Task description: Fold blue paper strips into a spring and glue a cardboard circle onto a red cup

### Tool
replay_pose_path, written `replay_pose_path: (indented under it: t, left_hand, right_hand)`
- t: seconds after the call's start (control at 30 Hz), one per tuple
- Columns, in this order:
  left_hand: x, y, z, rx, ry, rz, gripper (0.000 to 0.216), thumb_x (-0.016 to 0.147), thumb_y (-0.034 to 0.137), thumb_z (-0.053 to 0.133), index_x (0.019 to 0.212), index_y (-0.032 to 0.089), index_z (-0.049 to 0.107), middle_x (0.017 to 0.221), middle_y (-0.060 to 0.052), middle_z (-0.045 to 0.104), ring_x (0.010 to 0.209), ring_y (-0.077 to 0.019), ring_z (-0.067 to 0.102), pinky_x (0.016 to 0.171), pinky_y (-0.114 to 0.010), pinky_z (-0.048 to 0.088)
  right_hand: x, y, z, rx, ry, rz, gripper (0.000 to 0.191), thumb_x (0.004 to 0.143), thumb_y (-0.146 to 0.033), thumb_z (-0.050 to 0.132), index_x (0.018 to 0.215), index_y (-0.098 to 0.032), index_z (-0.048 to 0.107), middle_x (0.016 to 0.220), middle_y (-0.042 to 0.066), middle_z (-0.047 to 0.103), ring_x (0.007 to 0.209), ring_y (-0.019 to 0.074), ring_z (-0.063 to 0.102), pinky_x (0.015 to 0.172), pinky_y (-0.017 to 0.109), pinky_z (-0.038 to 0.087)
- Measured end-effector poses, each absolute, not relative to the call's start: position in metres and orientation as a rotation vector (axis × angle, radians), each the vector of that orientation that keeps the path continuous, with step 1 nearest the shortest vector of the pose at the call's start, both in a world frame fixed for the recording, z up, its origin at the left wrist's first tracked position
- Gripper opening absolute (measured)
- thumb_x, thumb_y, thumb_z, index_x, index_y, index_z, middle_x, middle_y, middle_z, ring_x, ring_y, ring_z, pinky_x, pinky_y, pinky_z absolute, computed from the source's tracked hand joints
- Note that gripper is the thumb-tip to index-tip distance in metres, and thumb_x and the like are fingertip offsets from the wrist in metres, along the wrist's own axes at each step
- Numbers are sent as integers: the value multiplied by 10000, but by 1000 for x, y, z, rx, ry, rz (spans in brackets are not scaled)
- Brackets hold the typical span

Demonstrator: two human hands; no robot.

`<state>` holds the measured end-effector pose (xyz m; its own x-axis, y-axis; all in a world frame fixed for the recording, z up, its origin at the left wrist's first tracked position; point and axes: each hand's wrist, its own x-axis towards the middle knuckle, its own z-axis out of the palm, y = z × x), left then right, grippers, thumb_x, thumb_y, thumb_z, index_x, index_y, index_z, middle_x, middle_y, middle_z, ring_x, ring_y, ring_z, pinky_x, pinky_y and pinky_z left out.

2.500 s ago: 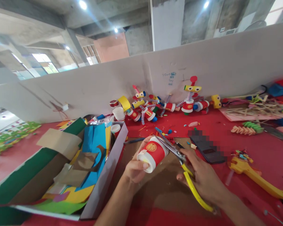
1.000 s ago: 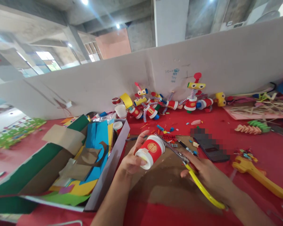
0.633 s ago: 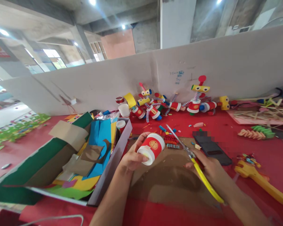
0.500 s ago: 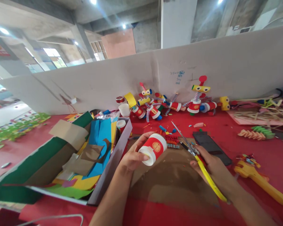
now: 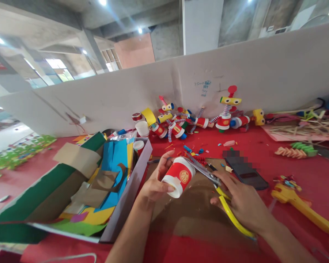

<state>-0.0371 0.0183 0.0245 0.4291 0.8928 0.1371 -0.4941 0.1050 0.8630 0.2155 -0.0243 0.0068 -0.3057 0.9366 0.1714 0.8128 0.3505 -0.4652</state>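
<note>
My left hand (image 5: pixel 155 184) grips a red and white paper cup (image 5: pixel 178 177) with a gold emblem, tilted on its side with one white end towards me. In my right hand (image 5: pixel 241 197) is a pair of scissors (image 5: pixel 224 201) with yellow handles. Its blades reach left to the far end of the cup; whether they touch it I cannot tell. Beneath both hands lies a brown board (image 5: pixel 186 219). Folded red paper strips (image 5: pixel 199 160) lie just behind the cup, partly hidden by the blades.
An open box (image 5: pixel 126 197) of coloured paper stands at left. Several cup figures (image 5: pixel 223 120) line the grey partition (image 5: pixel 112 95). To the right are a black phone (image 5: pixel 245 170), a yellow glue gun (image 5: pixel 301 204) and folded paper springs (image 5: pixel 290 152).
The scissors have swung left, bringing their blades from beside the cup to its far end. My left hand has turned the cup slightly. A small pale scrap now shows beside the phone.
</note>
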Motion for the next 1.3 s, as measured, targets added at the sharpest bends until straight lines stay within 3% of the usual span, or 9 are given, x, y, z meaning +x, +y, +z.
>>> replay_pose_path:
  t: [0.27, 0.47, 0.87, 1.03, 1.2, 1.3]
  left_hand:
    - [-37, 17, 25, 996, 480, 1070, 919, 427, 110, 754, 1261, 304, 417, 1280, -63, 464, 1105, -274, 492, 883, -355, 428]
    - [-34, 17, 25, 991, 451, 1074, 938, 434, 127, 753, 1280, 301, 389, 1232, -70, 489, 1038, -263, 528, 833, -350, 444]
    - [-35, 17, 24, 1025, 440, 1065, 936, 441, 125, 751, 1282, 316, 387, 1260, -54, 477, 1119, -279, 486, 845, -339, 440]
    - [-35, 17, 23, 1036, 422, 1053, 958, 447, 125, 745, 1302, 326, 361, 1285, -52, 458, 1110, -275, 494, 800, -318, 453]
    - [-36, 17, 21, 1014, 416, 1055, 969, 442, 122, 750, 1304, 328, 361, 1260, -52, 484, 1085, -264, 516, 831, -332, 449]
    - [-37, 17, 21, 1001, 429, 1061, 976, 437, 154, 759, 1312, 321, 359, 1258, -53, 496, 1079, -268, 526, 868, -356, 442]
  right_hand:
    - [214, -25, 9, -1428, -2200, 393, 459, 792, -414, 548, 1211, -256, 444, 960, 69, 644, 742, 218, 640, 594, 299, 447]
    - [212, -28, 13, -1390, -2162, 646, 416, 853, -400, 493, 1230, -245, 412, 722, -8, 608, 572, 172, 578, 549, 278, 417]
    - [215, -25, 9, -1429, -2219, 457, 478, 812, -456, 541, 1225, -264, 397, 1025, 74, 609, 838, 242, 628, 672, 345, 459]
    - [215, -25, 8, -1398, -2199, 521, 456, 833, -422, 518, 1246, -271, 396, 961, 62, 636, 779, 227, 644, 643, 328, 468]
    - [216, -27, 9, -1357, -2153, 663, 431, 826, -271, 505, 1245, -271, 399, 897, 42, 680, 825, 229, 669, 614, 298, 476]
    - [215, -29, 10, -1292, -2109, 802, 425, 850, -269, 458, 1264, -255, 364, 769, 13, 705, 698, 203, 682, 567, 278, 474]
